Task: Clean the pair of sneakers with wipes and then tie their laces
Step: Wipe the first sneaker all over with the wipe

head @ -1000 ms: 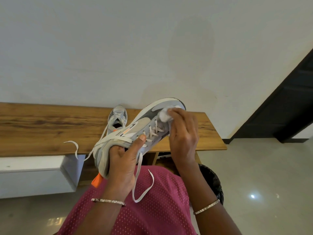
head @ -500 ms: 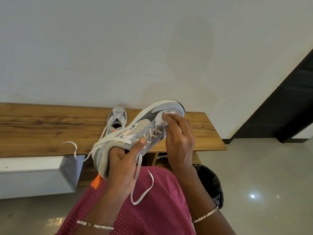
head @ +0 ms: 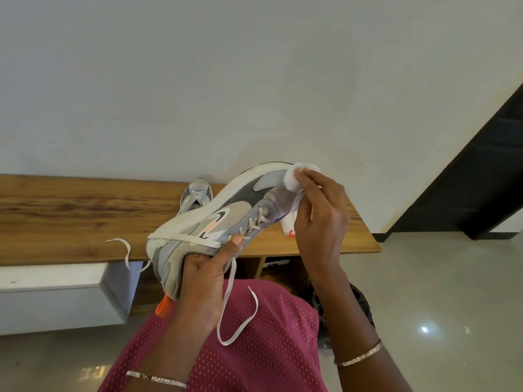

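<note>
Bench: wooden bench [head: 70, 210] ran along the plain wall.
Second sneaker: second sneaker [head: 196, 193] stood on it, laces loose.
Left hand: left hand [head: 206, 274] gripped the heel of the raised sneaker [head: 226, 219].
Right hand: right hand [head: 321, 219] pinched a white wipe [head: 297, 176] against the toe.

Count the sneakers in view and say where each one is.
2. One sneaker is held up in the left hand while the right hand wipes its toe; the other sneaker sits on the wooden bench, partly hidden.
</note>
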Available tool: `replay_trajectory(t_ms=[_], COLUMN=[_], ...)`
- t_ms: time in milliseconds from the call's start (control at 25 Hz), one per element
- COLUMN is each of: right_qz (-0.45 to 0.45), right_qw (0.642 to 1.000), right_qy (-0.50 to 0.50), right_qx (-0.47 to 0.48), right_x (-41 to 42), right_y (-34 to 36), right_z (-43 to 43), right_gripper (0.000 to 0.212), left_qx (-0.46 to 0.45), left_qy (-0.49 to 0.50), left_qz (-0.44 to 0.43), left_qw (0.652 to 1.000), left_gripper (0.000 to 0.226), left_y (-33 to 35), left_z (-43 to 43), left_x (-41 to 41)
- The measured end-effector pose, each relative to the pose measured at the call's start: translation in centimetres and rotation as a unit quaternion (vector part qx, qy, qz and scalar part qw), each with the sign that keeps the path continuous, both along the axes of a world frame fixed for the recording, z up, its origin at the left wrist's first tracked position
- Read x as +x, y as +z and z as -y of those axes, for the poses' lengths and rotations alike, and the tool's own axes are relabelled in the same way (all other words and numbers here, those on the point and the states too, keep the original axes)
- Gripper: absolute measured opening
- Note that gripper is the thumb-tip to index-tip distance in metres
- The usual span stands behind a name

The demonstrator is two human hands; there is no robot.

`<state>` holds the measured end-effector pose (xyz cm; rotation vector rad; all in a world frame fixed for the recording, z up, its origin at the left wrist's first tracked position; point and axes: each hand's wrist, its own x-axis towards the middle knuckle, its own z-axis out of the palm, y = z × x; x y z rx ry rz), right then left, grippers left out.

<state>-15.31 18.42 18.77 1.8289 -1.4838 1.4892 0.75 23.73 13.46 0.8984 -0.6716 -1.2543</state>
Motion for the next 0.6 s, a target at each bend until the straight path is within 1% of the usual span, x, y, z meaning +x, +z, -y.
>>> replay_trajectory(t_ms=[120, 200, 280, 360, 440, 520, 600], right_qz=[-0.108, -0.128, -0.090, -0.023, 0.018, 0.012, -0.023], right_qw=[0.993, 0.990, 0.996, 0.999, 0.998, 0.999, 0.999], right_qy=[0.048, 0.056, 0.018, -0.023, -0.036, -0.034, -0.005], right_qx=[-0.004, 0.007, 0.018, 0.036, 0.046, 0.039, 0.029], right_x=[1.2, 1.0, -0.2, -1.4, -1.7, -0.8, 0.6], right_y=[0.1, 0.2, 0.3, 0.2, 0.4, 0.6, 0.8], right_z=[-0.1, 0.0, 0.2, 0.1, 0.2, 0.1, -0.2], right_gripper=[0.029, 0.030, 0.032, 0.030, 0.027, 0.031, 0.038], left_qx=[-0.013, -0.019, -0.020, -0.017, -0.021, -0.021, 0.001], left_qy=[0.002, -0.001, -0.003, -0.003, -0.006, 0.003, 0.034], left_qz=[0.039, 0.049, 0.053, 0.074, 0.090, 0.071, 0.039], left_qw=[0.999, 0.999, 0.998, 0.997, 0.996, 0.997, 0.999], left_gripper=[0.047, 0.047, 0.046, 0.048, 0.049, 0.050, 0.055], left_y=[0.2, -0.1, -0.3, -0.4, -0.4, -0.2, 0.2], left_z=[-0.5, -0.8, -0.8, -1.0, -1.0, -1.1, -1.2], left_x=[-0.8, -1.1, -1.1, -1.1, -1.0, -0.9, -0.8])
